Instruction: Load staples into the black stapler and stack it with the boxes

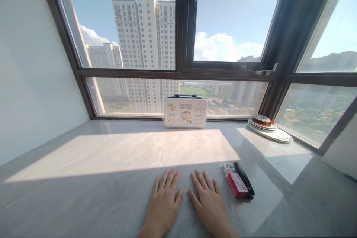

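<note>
Both hands rest palm down on the grey marble-look windowsill (83,200), side by side with a small gap between the thumbs. My left hand (165,200) lies flat with its fingers stretched out and holds nothing. My right hand (209,202) is flat too, fingers spread and nothing in it. Just right of it lies a red and white box (236,183), with a black flat object (244,179) along its right side; its kind I cannot tell. Neither hand touches them.
Against the window stands a white carrying case (186,113) with cartoon prints and a black handle. A stack of plates or lids (266,128) sits in the right corner. Dark window frames (181,73) border the sill, and a white wall (36,67) rises at left.
</note>
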Motion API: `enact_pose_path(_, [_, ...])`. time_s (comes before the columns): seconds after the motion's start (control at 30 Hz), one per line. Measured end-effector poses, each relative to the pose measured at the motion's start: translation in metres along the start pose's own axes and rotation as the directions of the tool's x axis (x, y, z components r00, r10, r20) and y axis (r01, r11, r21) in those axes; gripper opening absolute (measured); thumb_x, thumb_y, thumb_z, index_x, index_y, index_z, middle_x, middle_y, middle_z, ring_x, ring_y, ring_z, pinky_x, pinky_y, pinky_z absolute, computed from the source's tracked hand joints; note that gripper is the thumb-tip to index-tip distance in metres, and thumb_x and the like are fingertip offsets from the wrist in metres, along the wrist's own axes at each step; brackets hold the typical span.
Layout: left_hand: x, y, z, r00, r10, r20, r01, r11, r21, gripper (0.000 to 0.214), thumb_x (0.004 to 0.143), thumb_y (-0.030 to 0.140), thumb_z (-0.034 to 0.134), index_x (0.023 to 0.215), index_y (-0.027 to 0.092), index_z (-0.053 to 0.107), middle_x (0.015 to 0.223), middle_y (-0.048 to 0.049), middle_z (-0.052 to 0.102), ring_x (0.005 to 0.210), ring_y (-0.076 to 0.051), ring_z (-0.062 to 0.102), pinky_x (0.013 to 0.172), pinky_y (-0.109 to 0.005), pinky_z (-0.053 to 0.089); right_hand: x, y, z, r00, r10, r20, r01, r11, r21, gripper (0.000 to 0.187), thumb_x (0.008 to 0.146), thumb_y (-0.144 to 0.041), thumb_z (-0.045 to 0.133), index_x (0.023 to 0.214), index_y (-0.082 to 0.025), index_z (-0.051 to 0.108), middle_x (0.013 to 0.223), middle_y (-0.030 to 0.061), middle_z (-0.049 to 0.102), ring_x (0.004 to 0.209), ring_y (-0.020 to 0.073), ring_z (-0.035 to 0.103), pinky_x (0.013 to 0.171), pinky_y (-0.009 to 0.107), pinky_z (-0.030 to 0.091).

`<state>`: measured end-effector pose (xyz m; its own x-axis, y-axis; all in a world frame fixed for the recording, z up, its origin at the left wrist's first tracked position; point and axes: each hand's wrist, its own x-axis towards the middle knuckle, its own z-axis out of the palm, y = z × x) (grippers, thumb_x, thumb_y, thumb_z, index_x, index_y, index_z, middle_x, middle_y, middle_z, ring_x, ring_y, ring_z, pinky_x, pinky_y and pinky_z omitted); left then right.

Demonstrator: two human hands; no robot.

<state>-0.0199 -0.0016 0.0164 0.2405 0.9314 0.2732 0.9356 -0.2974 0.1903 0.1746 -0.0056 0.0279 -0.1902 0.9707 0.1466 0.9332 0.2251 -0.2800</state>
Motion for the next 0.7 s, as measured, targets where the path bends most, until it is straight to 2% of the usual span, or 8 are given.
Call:
enact_pose_path(0.43, [-0.001,-0.001,0.002,1.0,0.005,-0.014,-0.004,1.0,0.022,0.054,0.104,0.049,0.027,0.156,0.035,0.028,0.164,0.0037,0.028,0.152,-0.025,0.022,0.123,-0.054,0.02,-0.001,0.002,0.004,1.0,-0.009,-0.014,0.009,1.0,-0.008,0.058,0.101,-0.055,0.028,0.157,-0.039,0.023,0.164,-0.0078,0.015,0.153,0.0266,0.012,0.121,0.057,0.013])
enact_pose_path(0.7, [0.0,-0.004,0.008,1.0,-0.002,0.006,0.002,0.998,0.06,0.054,0.103,0.048,0.029,0.156,0.037,0.025,0.164,0.0045,0.024,0.151,-0.027,0.023,0.122,-0.057,0.023,0.003,0.005,0.011,1.0,0.002,-0.011,-0.003,1.0,-0.026,0.059,0.1,-0.058,0.027,0.156,-0.039,0.022,0.163,-0.0078,0.015,0.153,0.0302,0.015,0.121,0.06,0.016])
